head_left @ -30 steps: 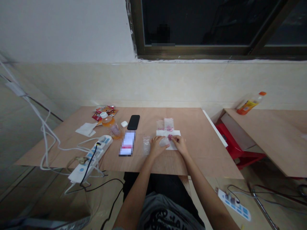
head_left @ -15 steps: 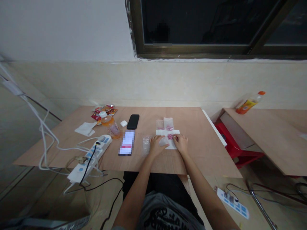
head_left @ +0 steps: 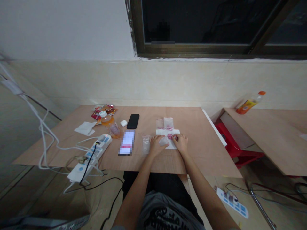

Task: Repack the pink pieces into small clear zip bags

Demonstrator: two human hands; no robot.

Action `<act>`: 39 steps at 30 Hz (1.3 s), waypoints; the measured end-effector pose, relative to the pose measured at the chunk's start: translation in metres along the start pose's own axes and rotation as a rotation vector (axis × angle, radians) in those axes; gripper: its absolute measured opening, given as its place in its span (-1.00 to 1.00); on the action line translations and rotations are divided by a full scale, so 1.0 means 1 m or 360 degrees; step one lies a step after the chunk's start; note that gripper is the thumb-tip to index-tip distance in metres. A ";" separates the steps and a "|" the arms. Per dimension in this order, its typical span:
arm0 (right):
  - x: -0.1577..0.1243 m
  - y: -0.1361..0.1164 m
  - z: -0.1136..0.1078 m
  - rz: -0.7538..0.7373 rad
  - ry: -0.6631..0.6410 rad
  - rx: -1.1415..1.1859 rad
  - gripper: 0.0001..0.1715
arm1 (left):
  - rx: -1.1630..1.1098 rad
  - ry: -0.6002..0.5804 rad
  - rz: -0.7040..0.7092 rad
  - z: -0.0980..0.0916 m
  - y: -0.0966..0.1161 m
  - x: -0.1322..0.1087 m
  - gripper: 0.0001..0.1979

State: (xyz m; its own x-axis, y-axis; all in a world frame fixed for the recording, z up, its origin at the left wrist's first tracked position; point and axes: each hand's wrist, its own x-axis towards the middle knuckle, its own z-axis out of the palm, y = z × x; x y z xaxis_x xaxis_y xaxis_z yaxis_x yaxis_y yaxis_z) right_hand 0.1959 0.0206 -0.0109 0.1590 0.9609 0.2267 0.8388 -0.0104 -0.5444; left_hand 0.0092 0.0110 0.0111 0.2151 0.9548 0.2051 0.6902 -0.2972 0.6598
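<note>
A white sheet of paper (head_left: 172, 146) lies on the wooden table, with a small pile of pink pieces (head_left: 169, 136) on it. My left hand (head_left: 157, 145) holds a small clear bag (head_left: 163, 141) over the sheet's left part, its fingers curved round the bag. Beside the pile, my right hand (head_left: 181, 143) has thumb and fingertips close together; anything between them is too small to make out. Two clear bags with pink pieces, one on the left (head_left: 159, 124) and one on the right (head_left: 168, 122), lie behind the sheet. More clear bags (head_left: 146, 144) rest left of my left hand.
Left on the table (head_left: 203, 159) are a lit phone (head_left: 127, 142), a dark phone (head_left: 133, 121), a white case (head_left: 123, 123), an orange bottle (head_left: 110, 125), tissue (head_left: 85, 128), snack packets (head_left: 105, 111) and a power strip (head_left: 91, 156). Another bottle (head_left: 249, 103) lies on the right table.
The fingertips of my right hand have shifted very slightly beside the pink pile. My left hand stays in place with the bag.
</note>
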 end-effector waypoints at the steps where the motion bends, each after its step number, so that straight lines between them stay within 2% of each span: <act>1: 0.000 0.000 0.000 -0.0002 0.0006 -0.0005 -0.63 | -0.0002 0.0005 0.0002 0.000 0.000 0.000 -0.52; 13: -0.003 -0.004 0.000 0.0021 0.0100 -0.0131 -0.62 | -0.0019 0.0045 0.0002 0.002 -0.002 0.000 -0.51; 27: -0.003 -0.002 -0.001 0.0011 0.0027 -0.0116 -0.74 | -0.0013 0.0038 0.0013 0.002 -0.003 0.001 -0.54; 39: -0.004 -0.005 -0.003 -0.0011 0.0067 -0.0096 -0.72 | 0.0000 0.0010 -0.0006 -0.002 0.001 0.000 -0.54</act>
State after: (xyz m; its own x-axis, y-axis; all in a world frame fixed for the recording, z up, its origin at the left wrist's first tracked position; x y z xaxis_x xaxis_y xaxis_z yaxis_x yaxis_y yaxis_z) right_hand 0.1932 0.0162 -0.0067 0.1735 0.9486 0.2646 0.8696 -0.0215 -0.4933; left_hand 0.0083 0.0108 0.0134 0.2083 0.9559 0.2073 0.6911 -0.2938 0.6604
